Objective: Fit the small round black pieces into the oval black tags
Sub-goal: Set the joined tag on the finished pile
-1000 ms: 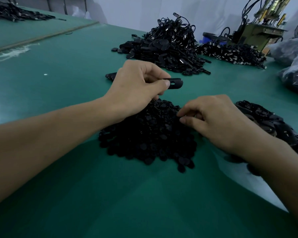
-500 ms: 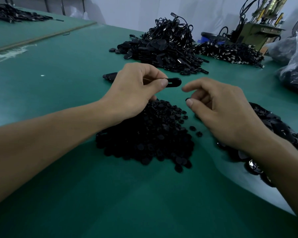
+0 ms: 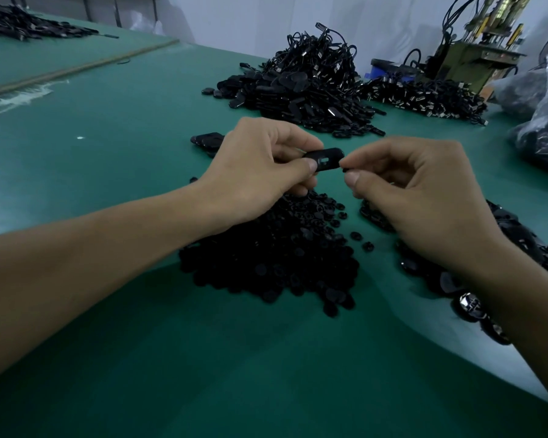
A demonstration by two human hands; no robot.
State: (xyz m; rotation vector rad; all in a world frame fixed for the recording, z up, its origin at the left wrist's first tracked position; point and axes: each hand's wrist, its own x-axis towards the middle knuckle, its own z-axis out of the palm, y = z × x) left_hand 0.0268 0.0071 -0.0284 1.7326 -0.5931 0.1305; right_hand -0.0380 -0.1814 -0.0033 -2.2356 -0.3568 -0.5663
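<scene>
My left hand (image 3: 260,172) pinches an oval black tag (image 3: 325,158) between thumb and fingers, held level above the table with its slotted face showing. My right hand (image 3: 424,197) pinches a small round black piece (image 3: 345,168) between thumb and forefinger, right against the tag's right end. Below both hands lies a heap of small round black pieces (image 3: 272,257) on the green table (image 3: 108,153). A pile of oval black tags (image 3: 519,248) lies under and behind my right forearm.
A big mound of tags with cords (image 3: 304,86) stands at the back, with another spread of parts (image 3: 424,96) to its right. A few tags (image 3: 206,141) lie behind my left hand. Plastic bags (image 3: 544,121) sit at the right edge, a machine (image 3: 475,42) beyond.
My right hand lifted from the heap of round pieces with one piece and moved up and left to the tag's end. The left hand kept holding the tag.
</scene>
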